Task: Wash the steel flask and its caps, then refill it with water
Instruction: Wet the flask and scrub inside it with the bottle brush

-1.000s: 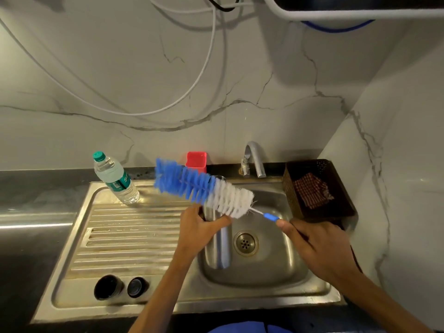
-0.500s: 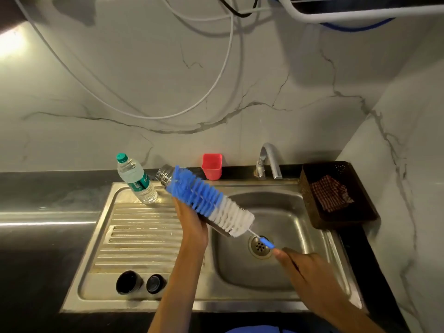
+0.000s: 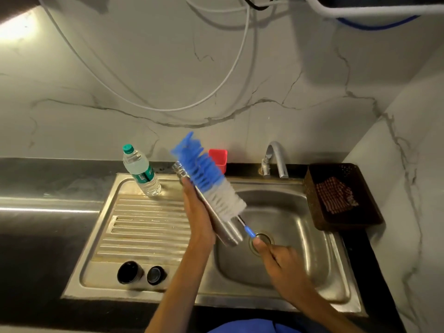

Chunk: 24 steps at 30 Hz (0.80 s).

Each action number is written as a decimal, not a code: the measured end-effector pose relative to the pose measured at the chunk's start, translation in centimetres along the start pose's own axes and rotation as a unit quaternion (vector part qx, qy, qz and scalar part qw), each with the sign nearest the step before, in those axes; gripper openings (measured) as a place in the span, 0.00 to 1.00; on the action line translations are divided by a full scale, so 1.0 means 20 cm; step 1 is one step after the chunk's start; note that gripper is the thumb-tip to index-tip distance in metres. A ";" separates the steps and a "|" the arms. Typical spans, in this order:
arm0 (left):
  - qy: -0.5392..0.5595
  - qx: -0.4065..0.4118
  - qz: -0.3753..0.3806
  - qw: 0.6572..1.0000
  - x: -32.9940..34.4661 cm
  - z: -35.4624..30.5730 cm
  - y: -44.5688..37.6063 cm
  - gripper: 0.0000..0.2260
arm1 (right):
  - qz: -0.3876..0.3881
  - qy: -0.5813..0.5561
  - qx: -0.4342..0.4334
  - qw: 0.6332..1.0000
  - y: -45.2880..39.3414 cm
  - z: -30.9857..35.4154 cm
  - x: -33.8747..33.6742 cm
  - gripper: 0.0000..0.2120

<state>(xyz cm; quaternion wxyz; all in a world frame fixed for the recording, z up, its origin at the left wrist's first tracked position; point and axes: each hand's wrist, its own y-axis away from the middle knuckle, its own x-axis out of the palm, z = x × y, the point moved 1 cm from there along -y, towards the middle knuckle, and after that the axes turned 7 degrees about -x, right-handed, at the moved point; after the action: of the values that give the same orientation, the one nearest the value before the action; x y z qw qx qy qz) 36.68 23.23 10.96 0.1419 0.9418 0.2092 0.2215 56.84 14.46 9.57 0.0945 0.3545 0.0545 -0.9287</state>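
My left hand (image 3: 198, 212) holds the steel flask (image 3: 224, 230) tilted over the sink basin (image 3: 300, 236), its open threaded mouth pointing up and to the left. My right hand (image 3: 280, 259) grips the blue handle of a long bottle brush (image 3: 209, 181), whose blue and white bristles lie along the outside of the flask. Two black caps (image 3: 129, 272) (image 3: 156, 275) sit side by side at the front of the ribbed drainboard (image 3: 144, 224).
A plastic water bottle (image 3: 141, 170) with a green cap stands at the back of the drainboard. A red cup (image 3: 218, 158) and the tap (image 3: 276, 158) are behind the basin. A dark basket (image 3: 341, 222) with a checked cloth sits to the right. White cables hang on the wall.
The flask went from upright in the basin to tilted with its mouth up-left. The brush swung steeper and now lies along the flask's side. The camera view shifted.
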 end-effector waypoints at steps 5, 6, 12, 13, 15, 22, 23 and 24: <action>0.107 0.033 -0.111 0.987 -0.10 -0.15 -0.16 0.38 | 0.061 0.008 0.013 0.998 0.09 -0.08 -0.10 0.22; 0.134 0.030 -0.135 0.981 -0.14 -0.16 -0.21 0.38 | 0.075 0.013 0.016 0.997 0.11 -0.08 -0.08 0.23; 0.072 -0.043 -0.090 0.992 -0.08 0.06 -0.10 0.22 | 0.036 -0.040 0.004 0.999 -0.08 0.07 0.10 0.29; 0.064 -0.040 -0.106 0.992 -0.08 0.05 -0.09 0.26 | 0.027 -0.050 0.009 0.998 -0.10 0.06 0.10 0.31; 0.082 -0.014 -0.131 0.988 -0.14 -0.03 -0.11 0.34 | 0.019 -0.050 0.027 0.998 -0.09 -0.01 0.09 0.34; -0.083 0.043 -0.068 0.993 -0.14 -0.02 -0.06 0.34 | 0.025 -0.024 0.062 0.997 -0.08 -0.08 0.12 0.33; -0.107 0.037 -0.042 0.993 -0.12 0.03 -0.03 0.35 | 0.014 -0.027 0.057 0.998 -0.12 -0.07 0.12 0.34; -0.122 0.034 -0.030 0.992 -0.10 0.07 -0.01 0.37 | 0.006 -0.021 0.049 0.999 -0.14 -0.08 0.12 0.35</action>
<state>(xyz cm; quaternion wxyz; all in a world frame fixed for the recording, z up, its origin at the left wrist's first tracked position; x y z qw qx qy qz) 35.64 22.12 8.92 0.1410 0.9593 0.2263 0.0935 55.45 17.14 6.85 0.0831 0.3394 0.0045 -0.9370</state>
